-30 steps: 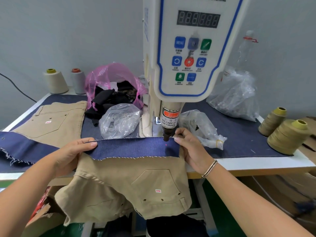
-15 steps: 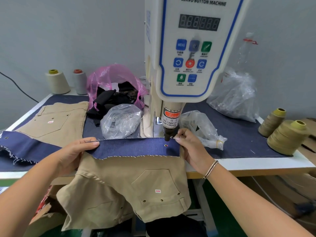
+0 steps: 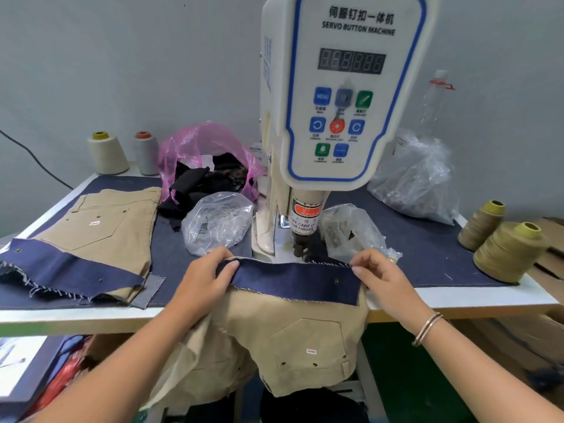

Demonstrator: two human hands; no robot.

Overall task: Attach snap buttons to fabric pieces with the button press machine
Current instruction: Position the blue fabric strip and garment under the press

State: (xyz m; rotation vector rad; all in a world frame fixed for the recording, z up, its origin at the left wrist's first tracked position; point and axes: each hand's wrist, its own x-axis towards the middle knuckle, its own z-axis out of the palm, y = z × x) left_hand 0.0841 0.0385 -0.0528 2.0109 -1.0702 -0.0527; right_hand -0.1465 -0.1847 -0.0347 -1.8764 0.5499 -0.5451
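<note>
Pinching each end of the navy waistband (image 3: 293,280), my left hand (image 3: 203,277) and right hand (image 3: 383,280) hold it just before the press head (image 3: 300,244). One snap (image 3: 336,281) sits near its right end. Panel reads "SERVO BUTTON MACHINE" (image 3: 357,29).

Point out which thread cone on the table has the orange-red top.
The grey-white cone at the back left, second from the wall edge. Its neighbour, the cream cone, has a yellow top, and both olive cones on the right have yellow-green tops.

White table (image 3: 457,300): navy cloth (image 3: 427,248), thread cones (image 3: 506,251), bags (image 3: 216,224).
</note>
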